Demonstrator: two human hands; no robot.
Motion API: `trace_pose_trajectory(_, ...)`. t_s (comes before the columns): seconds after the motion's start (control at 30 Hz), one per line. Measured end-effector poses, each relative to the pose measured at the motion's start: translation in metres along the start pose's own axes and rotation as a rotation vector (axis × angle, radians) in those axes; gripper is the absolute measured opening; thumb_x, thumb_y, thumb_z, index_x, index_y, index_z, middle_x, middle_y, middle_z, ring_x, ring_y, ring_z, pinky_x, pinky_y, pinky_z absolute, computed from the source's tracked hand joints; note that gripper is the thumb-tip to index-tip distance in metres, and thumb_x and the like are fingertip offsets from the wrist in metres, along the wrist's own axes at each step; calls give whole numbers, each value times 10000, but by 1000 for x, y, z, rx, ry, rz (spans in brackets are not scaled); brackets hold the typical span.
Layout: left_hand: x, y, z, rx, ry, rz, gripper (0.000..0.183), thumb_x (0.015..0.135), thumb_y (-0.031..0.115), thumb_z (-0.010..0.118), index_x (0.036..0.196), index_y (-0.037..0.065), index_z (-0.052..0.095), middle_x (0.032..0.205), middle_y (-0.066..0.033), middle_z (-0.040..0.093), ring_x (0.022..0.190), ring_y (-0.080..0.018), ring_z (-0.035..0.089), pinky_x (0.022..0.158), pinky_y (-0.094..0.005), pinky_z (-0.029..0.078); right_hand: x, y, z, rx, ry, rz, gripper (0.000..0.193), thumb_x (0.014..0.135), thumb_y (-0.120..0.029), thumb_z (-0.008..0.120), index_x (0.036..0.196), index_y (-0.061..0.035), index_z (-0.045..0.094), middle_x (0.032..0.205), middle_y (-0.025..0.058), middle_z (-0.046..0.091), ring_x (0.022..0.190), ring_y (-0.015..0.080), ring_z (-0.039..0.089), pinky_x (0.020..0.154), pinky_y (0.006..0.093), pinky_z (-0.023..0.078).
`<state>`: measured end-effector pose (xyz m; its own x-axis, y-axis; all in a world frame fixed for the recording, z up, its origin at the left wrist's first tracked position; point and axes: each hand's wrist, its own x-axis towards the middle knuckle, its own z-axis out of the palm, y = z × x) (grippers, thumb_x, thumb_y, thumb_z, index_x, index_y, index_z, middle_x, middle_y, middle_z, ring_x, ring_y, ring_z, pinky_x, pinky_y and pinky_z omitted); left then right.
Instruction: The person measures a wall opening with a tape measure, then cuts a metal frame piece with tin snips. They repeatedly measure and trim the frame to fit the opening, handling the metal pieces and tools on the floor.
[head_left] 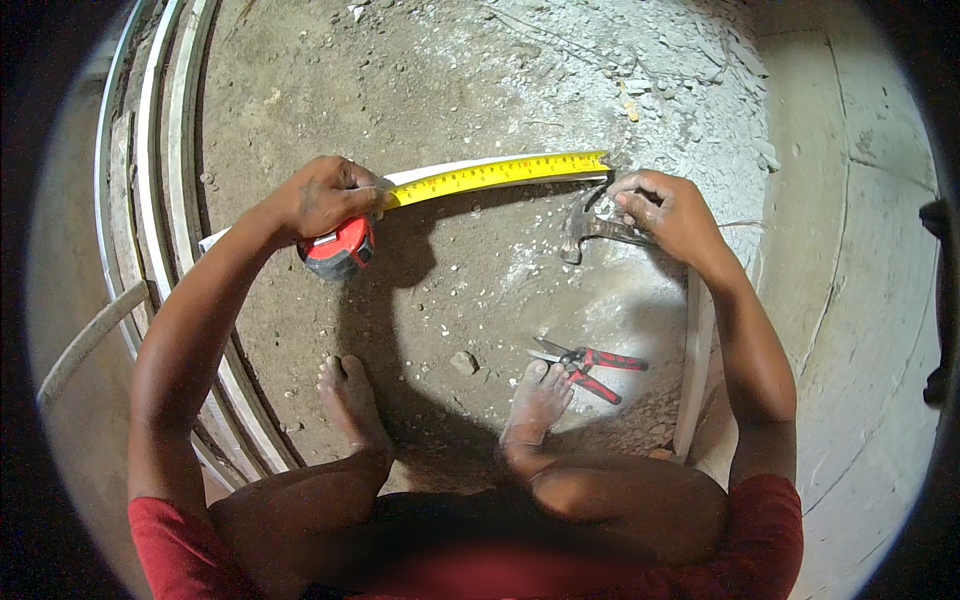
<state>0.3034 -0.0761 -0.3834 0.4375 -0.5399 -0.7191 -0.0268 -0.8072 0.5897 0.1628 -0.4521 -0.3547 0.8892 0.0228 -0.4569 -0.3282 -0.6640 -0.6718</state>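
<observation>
My left hand (338,196) is closed on a tape measure (338,250), its red and black case hanging below the fingers. From that hand the yellow blade (500,172) runs out to the right, along a thin white strip (440,168) that shows behind it. Just past the blade's end is my right hand (655,208), fingers curled together; whatever is between them is hidden. Beneath the right hand lies a claw hammer (578,232), part of its handle covered by the hand. Red-handled shears (590,368) rest with blades apart against my right foot.
Long pale metal channels (158,180) line the left side, with a curved bar (92,338) near them. White rubble (680,85) covers the far right ground beside a pale wall (860,250). A narrow plank (695,360) stands near my right forearm. A stone (463,362) lies between my feet.
</observation>
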Motion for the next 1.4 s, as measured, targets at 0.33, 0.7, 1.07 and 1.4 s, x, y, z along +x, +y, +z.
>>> trace_pose_trajectory(0.33, 1, 10, 0, -6, 9, -89, 248, 893, 195, 579, 968, 3, 716, 818, -67, 697, 752, -125, 622, 715, -284, 496, 8, 13, 3, -34, 70, 79, 152, 899, -151, 629, 965, -16, 655, 784, 62, 650, 681, 125, 584, 653, 271, 459)
trace_pose_trajectory(0.7, 1, 6, 4, 171, 60, 25, 352, 864, 317, 574, 944, -1, 701, 696, -142, 645, 582, -167, 596, 584, -332, 481, 33, -21, 16, -273, 98, -132, 199, 858, -262, 615, 902, -72, 651, 806, 160, 658, 750, 340, 644, 668, 411, 492)
trace_pose_trajectory(1.07, -2, 13, 3, 197, 56, -38, 355, 848, 323, 569, 883, -5, 699, 646, -144, 626, 545, -200, 592, 570, -348, 482, 56, -38, 38, -307, 46, -32, 190, 828, -275, 651, 864, -88, 642, 752, 144, 666, 690, 334, 652, 629, 431, 507)
trace_pose_trajectory(1.4, 6, 1, 3, 101, 73, -11, 359, 847, 335, 585, 788, -4, 688, 580, -102, 583, 502, -150, 542, 514, -320, 448, 68, -34, 36, -345, 10, -1, 184, 812, -270, 667, 864, -95, 644, 766, 136, 675, 700, 316, 663, 635, 399, 516)
